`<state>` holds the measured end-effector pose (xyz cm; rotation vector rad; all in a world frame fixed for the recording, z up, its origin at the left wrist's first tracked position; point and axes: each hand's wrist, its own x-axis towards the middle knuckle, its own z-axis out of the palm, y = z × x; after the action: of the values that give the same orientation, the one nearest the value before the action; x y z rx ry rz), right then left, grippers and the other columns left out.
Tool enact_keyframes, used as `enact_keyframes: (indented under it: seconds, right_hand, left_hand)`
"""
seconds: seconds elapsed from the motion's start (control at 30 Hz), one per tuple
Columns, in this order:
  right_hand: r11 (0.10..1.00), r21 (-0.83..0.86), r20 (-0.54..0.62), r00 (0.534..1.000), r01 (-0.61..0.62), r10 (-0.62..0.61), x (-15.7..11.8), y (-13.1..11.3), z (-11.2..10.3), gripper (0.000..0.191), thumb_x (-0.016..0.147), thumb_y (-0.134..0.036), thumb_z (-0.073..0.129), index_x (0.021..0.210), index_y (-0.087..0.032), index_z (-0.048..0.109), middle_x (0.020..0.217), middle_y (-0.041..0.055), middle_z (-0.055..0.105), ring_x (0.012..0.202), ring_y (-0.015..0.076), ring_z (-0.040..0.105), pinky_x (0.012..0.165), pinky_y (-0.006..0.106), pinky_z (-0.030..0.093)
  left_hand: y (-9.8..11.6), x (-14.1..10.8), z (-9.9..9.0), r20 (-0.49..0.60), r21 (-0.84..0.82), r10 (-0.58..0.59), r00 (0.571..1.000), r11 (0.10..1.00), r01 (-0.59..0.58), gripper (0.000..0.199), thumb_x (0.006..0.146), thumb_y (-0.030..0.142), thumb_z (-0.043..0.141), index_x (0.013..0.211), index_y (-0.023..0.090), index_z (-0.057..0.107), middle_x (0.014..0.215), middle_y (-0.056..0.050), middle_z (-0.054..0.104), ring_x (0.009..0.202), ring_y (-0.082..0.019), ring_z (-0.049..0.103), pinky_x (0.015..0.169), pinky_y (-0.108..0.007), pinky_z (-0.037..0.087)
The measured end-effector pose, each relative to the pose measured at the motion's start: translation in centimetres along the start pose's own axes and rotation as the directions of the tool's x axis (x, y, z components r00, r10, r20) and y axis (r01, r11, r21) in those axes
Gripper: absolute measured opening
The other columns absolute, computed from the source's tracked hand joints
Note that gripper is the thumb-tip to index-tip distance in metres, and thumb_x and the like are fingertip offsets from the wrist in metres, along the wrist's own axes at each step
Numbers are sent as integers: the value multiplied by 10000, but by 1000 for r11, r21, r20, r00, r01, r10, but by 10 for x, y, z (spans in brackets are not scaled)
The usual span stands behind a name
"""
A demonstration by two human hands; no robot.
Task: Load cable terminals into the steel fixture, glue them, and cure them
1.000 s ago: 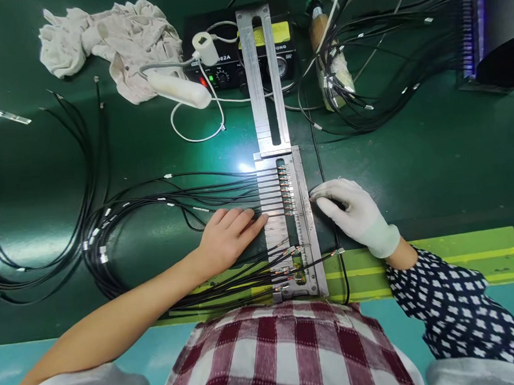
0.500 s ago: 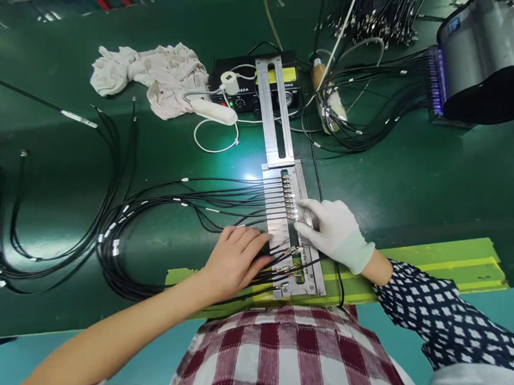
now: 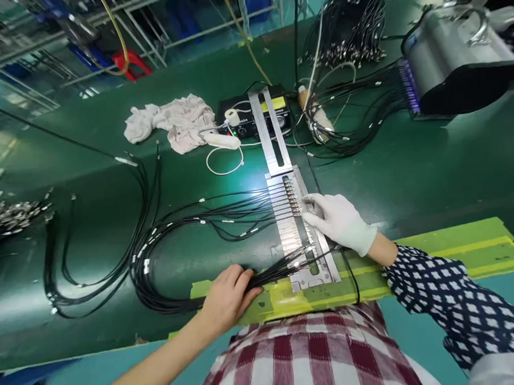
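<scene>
My bare left hand (image 3: 229,296) is closed round a bundle of black cables (image 3: 274,273) near the table's front edge. The bundle's stripped ends lie across the lower part of a slotted metal fixture (image 3: 288,231). Higher on that fixture, several cables sit side by side in grooves, their small metal ends (image 3: 291,193) lined up over the slot. My right hand (image 3: 339,221), in a white glove, rests at the fixture's right rail beside these ends. Its thumb and index finger are apart, with nothing visible between them. The other fingers are partly hidden beneath the hand.
A black control box (image 3: 252,120) stands behind the fixture, near a crumpled cloth (image 3: 187,124). A grey machine (image 3: 453,61) with purple light is at right, cables running into it. Looped cables (image 3: 148,263) cover the left. Green tape (image 3: 452,247) lines the front edge.
My left hand has moved down and left off the fixture, gathering the loose lower cables into a bundle. My right hand stays by the connector row. The camera view has tilted and shifted.
</scene>
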<state>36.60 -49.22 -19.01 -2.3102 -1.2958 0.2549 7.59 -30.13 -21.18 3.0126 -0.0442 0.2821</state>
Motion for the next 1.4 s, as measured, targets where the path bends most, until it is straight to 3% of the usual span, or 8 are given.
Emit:
enact_keyframes:
  seconds: [0.13, 0.27, 0.37, 0.47, 0.63, 0.73, 0.9, 1.4]
  right_hand:
    - [997, -31, 43, 996, 74, -73, -33, -14, -14, 317, 982, -446, 551, 1130, -191, 668, 759, 39, 664, 715, 229, 587, 743, 366, 394]
    - [947, 86, 156, 934, 310, -320, -77, -34, -17, 278, 1008, -402, 511, 906, -211, 685, 712, 35, 649, 685, 207, 563, 687, 352, 377]
    - [900, 243, 169, 898, 361, -406, -83, -35, -22, 311, 1032, -380, 473, 875, -231, 697, 707, 19, 664, 672, 184, 573, 695, 343, 405]
    - [941, 238, 103, 957, 241, -271, -61, -23, -30, 263, 1017, -340, 508, 873, -239, 704, 757, 15, 714, 690, 185, 619, 719, 352, 443]
    - [958, 260, 25, 991, 122, -133, -11, 8, -34, 228, 986, -378, 542, 927, -248, 719, 941, 24, 772, 827, 221, 690, 766, 370, 499]
    - [932, 362, -8, 1000, 21, -20, 9, 24, -23, 259, 977, -426, 539, 952, -231, 707, 848, 22, 754, 780, 222, 689, 736, 354, 510]
    - [854, 518, -16, 997, -57, 76, 18, 35, -6, 273, 971, -437, 534, 961, -212, 689, 735, 9, 701, 706, 201, 665, 711, 327, 507]
    - [921, 389, -46, 999, 18, -1, 19, 39, -6, 192, 975, -343, 548, 972, -234, 706, 943, 25, 760, 874, 223, 679, 814, 367, 482]
  left_hand:
    - [-55, 21, -13, 47, 17, 254, 966, 967, -255, 357, 1049, 378, 384, 908, 168, 636, 759, -50, 538, 658, -176, 504, 571, -284, 428]
    - [-79, 26, -22, 90, -111, 237, 967, 968, -227, 331, 1056, 344, 386, 981, 167, 655, 810, -58, 591, 729, -176, 543, 665, -294, 454]
    - [-69, 27, -23, 116, -309, 65, 991, 951, -26, 240, 1049, 270, 435, 1052, 172, 654, 901, -64, 652, 841, -169, 596, 774, -296, 486]
    - [-58, 28, -27, 122, -544, -138, 983, 819, 182, 204, 1020, 295, 525, 969, 172, 680, 921, -67, 667, 878, -162, 635, 793, -279, 521]
    - [-53, 44, -45, -36, -594, -323, 946, 768, 239, 138, 981, 258, 597, 922, 167, 682, 884, -54, 690, 831, -154, 653, 734, -257, 523]
    - [-38, 65, -35, -123, -417, -213, 969, 897, 144, 104, 990, 214, 568, 985, 165, 660, 928, -59, 704, 886, -173, 643, 816, -296, 522]
    - [-9, 92, 1, -30, -202, -57, 998, 978, 50, 155, 1016, 185, 484, 1078, 158, 623, 951, -74, 698, 873, -211, 626, 791, -338, 511]
    - [-13, 114, -2, -12, -390, 65, 998, 918, -64, 327, 983, 66, 519, 1298, 143, 564, 1027, -74, 625, 916, -162, 578, 824, -272, 509]
